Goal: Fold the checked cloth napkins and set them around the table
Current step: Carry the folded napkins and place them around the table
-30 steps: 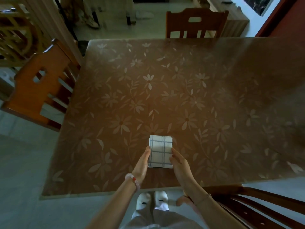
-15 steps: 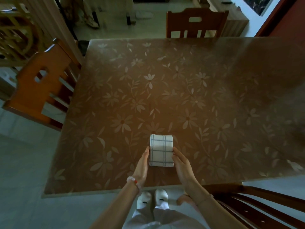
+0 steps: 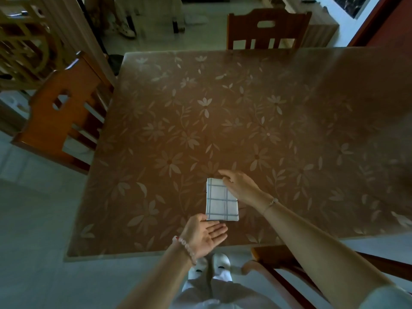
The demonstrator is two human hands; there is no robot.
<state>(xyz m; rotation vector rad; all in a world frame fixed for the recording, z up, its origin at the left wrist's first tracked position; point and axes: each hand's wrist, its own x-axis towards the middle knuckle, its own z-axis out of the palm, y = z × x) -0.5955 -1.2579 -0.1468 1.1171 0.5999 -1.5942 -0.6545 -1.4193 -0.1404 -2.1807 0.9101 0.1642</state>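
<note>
Squaring step: a single folded napkin (image 3: 221, 200) lies flat on the table (image 3: 256, 121), near the front edge and a little left of centre; both hands are at its ends.
Napkin condition: folded to a compact rectangle, long side running away from the person, white with a thin dark check; edges appear aligned, with no loose corner visible.
Work done: judged from the layout, folding of this napkin is complete or nearly so, and it occupies the place in front of the person.
Work left: no other napkin is in view, folded or unfolded; the places by the left chair (image 3: 60, 112) and the far chair (image 3: 268, 30) carry none. Most of the setting-out therefore appears to remain. The table's right side is dim and partly out of frame, so its state cannot be confirmed.
Left hand (image 3: 206, 234): open, palm turned up and inward, fingers extended together and pointing right; it sits just at the napkin's near edge. Contact with that edge is likely at the thumb side but cannot be told for certain. It holds nothing.
Right hand (image 3: 239, 186): open, palm down, fingers loosely spread; it reaches over the napkin's far right corner, fingertips at the far edge. It grips nothing; light touch on the corner is probable.
Near chair (image 3: 287, 262): at the person's right, clear of the napkin.
</note>
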